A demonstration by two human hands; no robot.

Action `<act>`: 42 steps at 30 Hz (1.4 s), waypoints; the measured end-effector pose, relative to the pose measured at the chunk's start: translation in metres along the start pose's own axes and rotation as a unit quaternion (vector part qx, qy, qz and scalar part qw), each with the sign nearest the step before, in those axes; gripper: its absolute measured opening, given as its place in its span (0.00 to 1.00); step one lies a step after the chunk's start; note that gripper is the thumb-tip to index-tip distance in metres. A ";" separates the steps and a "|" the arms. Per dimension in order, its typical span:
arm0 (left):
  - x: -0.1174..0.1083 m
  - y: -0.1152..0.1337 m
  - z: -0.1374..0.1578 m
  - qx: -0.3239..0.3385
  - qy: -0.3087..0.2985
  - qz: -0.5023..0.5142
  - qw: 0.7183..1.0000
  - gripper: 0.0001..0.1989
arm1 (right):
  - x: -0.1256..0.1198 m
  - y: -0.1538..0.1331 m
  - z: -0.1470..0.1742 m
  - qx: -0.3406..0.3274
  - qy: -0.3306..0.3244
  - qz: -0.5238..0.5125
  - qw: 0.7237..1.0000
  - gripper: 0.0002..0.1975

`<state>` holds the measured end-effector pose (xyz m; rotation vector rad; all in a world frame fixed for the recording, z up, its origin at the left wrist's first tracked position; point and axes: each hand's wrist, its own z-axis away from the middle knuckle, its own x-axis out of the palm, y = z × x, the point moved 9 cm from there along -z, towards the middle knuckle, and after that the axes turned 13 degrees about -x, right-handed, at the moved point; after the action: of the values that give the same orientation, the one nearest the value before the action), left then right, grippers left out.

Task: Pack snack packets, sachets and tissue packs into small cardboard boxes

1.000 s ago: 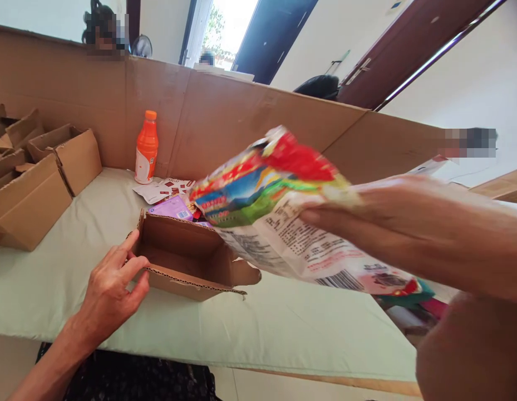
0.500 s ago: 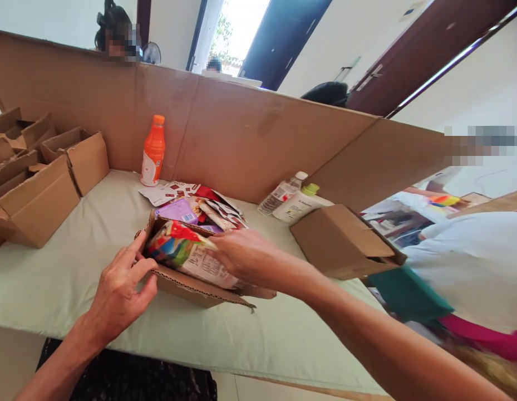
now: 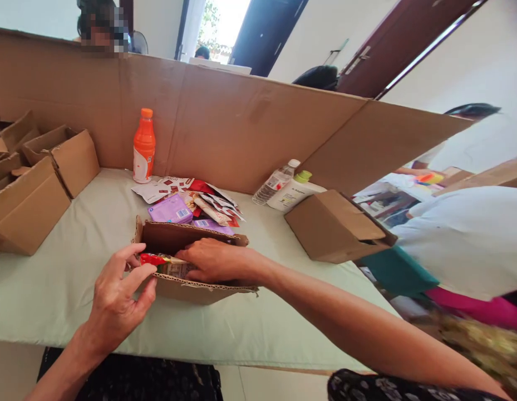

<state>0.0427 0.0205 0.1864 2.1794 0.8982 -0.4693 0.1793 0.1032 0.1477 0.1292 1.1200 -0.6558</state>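
Observation:
An open cardboard box [image 3: 200, 293] stands on the cloth-covered table in front of me. My left hand [image 3: 122, 281] is curled around its left front corner, the thumb outside the front wall and fingers at the rim. Reaching in from the right, my right hand [image 3: 216, 260] is down inside the box. Its fingers are bent against a colourful snack bag [image 3: 175, 269] with a red top edge, which lies low between the walls. The fingertips and the bag's lower part are hidden.
Behind the box lie purple packets [image 3: 171, 209] and several other wrappers. An orange bottle [image 3: 144, 147] stands by the cardboard screen [image 3: 241, 128]. A clear bottle [image 3: 275, 184], a white tube [image 3: 294, 194] and a box [image 3: 335, 225] are right; more boxes [image 3: 30, 200] stand left.
The snack bag has gone down into the box, with my right hand following it below the rim. My left hand stays at the box's left corner. The view has shifted slightly.

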 end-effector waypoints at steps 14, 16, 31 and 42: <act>0.016 -0.025 -0.004 -0.068 -0.124 0.044 0.989 0.14 | -0.025 0.078 0.074 -0.051 0.339 -0.161 0.926 0.19; 0.017 -0.032 -0.006 -0.094 -0.127 0.047 0.986 0.20 | -0.013 0.084 0.096 -0.055 0.406 -0.204 0.889 0.18; 0.023 -0.033 -0.018 -0.083 -0.134 -0.003 0.987 0.14 | 0.051 0.074 0.122 -0.106 0.646 -0.353 0.669 0.21; 0.021 -0.022 -0.023 -0.029 -0.260 0.136 0.956 0.11 | 0.068 0.056 0.130 0.015 0.594 -0.177 0.785 0.16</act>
<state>0.0432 0.0580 0.1796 1.9426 0.3164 -0.8144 0.3316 0.0661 0.1352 0.4008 2.4028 -0.9551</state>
